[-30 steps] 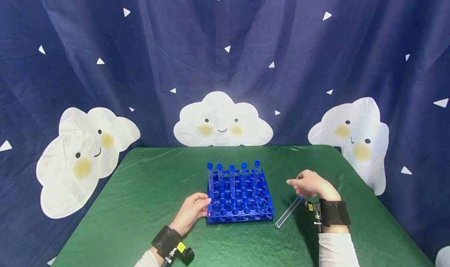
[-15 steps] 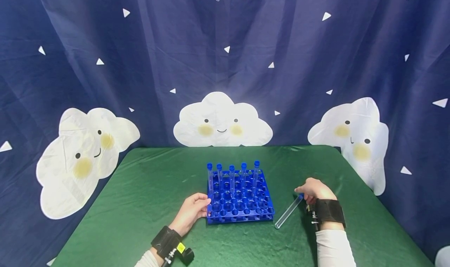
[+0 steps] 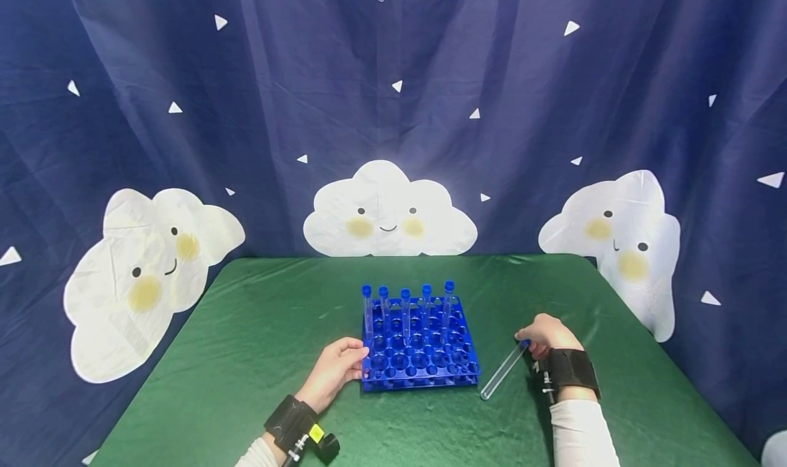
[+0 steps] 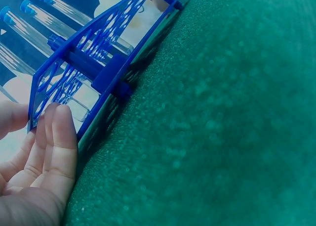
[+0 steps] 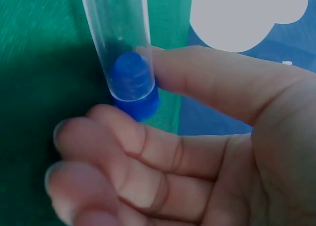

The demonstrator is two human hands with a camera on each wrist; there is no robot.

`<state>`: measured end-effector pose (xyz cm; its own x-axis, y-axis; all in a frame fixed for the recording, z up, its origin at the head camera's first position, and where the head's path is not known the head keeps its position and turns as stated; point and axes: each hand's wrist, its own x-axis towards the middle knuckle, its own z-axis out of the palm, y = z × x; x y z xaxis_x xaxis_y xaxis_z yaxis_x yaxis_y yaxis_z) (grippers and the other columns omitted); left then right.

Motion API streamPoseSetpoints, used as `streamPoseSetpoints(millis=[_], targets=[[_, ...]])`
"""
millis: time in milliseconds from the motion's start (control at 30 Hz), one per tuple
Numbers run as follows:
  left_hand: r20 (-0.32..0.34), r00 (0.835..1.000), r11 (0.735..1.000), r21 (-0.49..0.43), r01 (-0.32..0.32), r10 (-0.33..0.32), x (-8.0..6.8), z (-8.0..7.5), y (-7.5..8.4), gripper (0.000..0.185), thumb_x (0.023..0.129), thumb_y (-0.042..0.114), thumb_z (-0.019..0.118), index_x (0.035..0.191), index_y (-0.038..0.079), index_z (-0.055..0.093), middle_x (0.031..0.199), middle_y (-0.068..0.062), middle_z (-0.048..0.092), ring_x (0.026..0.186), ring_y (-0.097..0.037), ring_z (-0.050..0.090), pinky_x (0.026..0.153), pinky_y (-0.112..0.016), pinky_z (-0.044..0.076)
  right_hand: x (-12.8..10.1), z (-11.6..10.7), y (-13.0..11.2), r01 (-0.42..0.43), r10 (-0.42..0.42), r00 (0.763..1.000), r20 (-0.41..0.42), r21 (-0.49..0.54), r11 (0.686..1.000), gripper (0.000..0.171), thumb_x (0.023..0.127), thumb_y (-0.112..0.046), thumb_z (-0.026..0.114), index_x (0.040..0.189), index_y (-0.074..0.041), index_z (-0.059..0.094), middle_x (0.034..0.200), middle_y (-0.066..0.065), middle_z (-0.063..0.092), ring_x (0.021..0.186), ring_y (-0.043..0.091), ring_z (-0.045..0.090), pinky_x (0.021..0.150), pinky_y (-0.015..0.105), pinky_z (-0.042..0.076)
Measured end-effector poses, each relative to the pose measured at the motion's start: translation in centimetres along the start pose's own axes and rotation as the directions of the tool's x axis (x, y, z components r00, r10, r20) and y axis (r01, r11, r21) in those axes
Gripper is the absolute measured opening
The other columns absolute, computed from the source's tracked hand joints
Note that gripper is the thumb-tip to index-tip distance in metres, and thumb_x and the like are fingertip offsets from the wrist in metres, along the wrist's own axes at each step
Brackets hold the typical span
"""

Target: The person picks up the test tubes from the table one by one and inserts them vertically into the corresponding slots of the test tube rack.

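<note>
A blue test tube rack stands mid-table, with several blue-capped test tubes upright in its back rows. My left hand grips the rack's left edge near the front corner; in the left wrist view the thumb is above the upper plate and the fingers are below it. To the right of the rack, another clear test tube lies slanted on the table, its capped end away from me. My right hand pinches this end, thumb and curled fingers around the blue cap.
The green cloth-covered table reaches back to a dark blue curtain printed with white clouds and triangles. Each wrist wears a black strap with a small camera mount, the right one low over the table.
My right hand has come down and toward me, onto the capped end of the lying test tube. The left hand and the rack have stayed in place.
</note>
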<state>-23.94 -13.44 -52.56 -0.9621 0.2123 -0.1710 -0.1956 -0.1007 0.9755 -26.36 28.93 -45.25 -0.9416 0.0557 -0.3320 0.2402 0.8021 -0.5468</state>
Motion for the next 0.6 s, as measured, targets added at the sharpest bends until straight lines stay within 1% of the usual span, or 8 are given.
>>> streamPoseSetpoints(millis=[133,267,367,467,600], targets=[[0.0,1.0,1.0,0.002,0.0,0.0,0.0,0.0,0.0,0.023,0.09,0.014,0.067,0.104,0.002,0.055,0.079,0.002,0.064,0.07,-0.012,0.059,0.066,-0.027,0.055,-0.1,-0.3,-0.3,-0.02,0.021,1.0,-0.01,0.122,0.992,0.032,0.087,-0.019,0.064,0.069,0.007,0.063,0.053,0.007,0.063,0.046,0.014,0.058,0.045,0.027,0.048],[0.0,1.0,1.0,0.007,-0.001,0.001,-0.1,0.0,0.1,0.023,0.09,0.015,0.067,0.105,0.001,0.055,0.079,0.002,0.064,0.071,-0.012,0.059,0.067,-0.027,0.055,-0.6,-1.0,-1.1,-0.025,0.03,0.999,-0.019,0.211,0.977,0.033,0.09,-0.021,0.063,0.071,0.006,0.061,0.053,0.004,0.06,0.047,0.013,0.058,0.046,0.027,0.05],[0.0,1.0,1.0,0.009,-0.002,0.002,-0.1,0.0,0.1,0.024,0.09,0.014,0.067,0.105,0.001,0.055,0.08,0.001,0.064,0.071,-0.013,0.059,0.067,-0.028,0.055,-1.0,-1.6,-1.7,-0.005,0.015,0.999,-0.039,0.234,0.972,0.033,0.093,-0.023,0.061,0.074,0.003,0.062,0.054,0.0,0.057,0.051,0.012,0.059,0.052,0.029,0.053],[0.002,1.0,1.0,0.009,-0.004,0.004,-0.1,0.0,0.1,0.024,0.09,0.014,0.067,0.106,0.0,0.055,0.08,0.001,0.064,0.071,-0.013,0.059,0.067,-0.027,0.055,-1.2,-2.1,-2.3,0.026,-0.01,0.998,-0.069,0.234,0.972,0.032,0.095,-0.026,0.06,0.079,0.002,0.061,0.055,-0.002,0.055,0.053,0.01,0.058,0.056,0.029,0.055],[0.002,1.0,1.0,0.008,-0.002,0.002,-0.1,0.0,0.1,0.024,0.091,0.015,0.067,0.106,0.0,0.055,0.08,0.001,0.064,0.071,-0.013,0.059,0.067,-0.028,0.055,-1.4,-2.6,-3.0,0.073,-0.049,0.993,-0.111,0.219,0.973,0.034,0.096,-0.031,0.058,0.087,0.003,0.061,0.058,-0.003,0.058,0.057,0.01,0.06,0.06,0.028,0.057]])
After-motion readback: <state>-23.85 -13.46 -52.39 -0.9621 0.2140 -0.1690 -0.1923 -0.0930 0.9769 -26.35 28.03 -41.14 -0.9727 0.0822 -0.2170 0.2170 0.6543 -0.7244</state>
